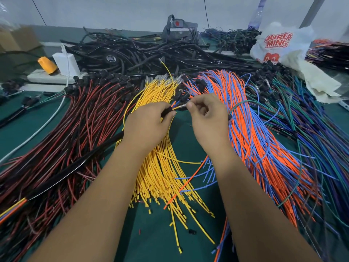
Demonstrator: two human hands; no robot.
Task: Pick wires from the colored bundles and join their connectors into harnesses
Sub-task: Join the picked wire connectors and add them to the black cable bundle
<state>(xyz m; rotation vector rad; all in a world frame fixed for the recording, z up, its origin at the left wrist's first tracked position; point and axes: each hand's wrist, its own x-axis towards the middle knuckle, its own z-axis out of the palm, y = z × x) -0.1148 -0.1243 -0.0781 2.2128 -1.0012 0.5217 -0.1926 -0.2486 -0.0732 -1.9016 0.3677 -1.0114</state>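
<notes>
Thin wire ends (178,106) with small connectors, pinched between both sets of fingers: left hand (149,125) gripping a black sleeved harness (75,167) with the ends poking out, right hand (206,115) nipping one clear-tipped lead. Light, limp, slippery insulation; best held close behind the connector, probably fragile at the crimp. Yellow bundle (166,178) beneath the fingers, orange-blue bundle (255,133) just right of them, red-black bundle (75,114) left, all on the green desk (156,241).
</notes>
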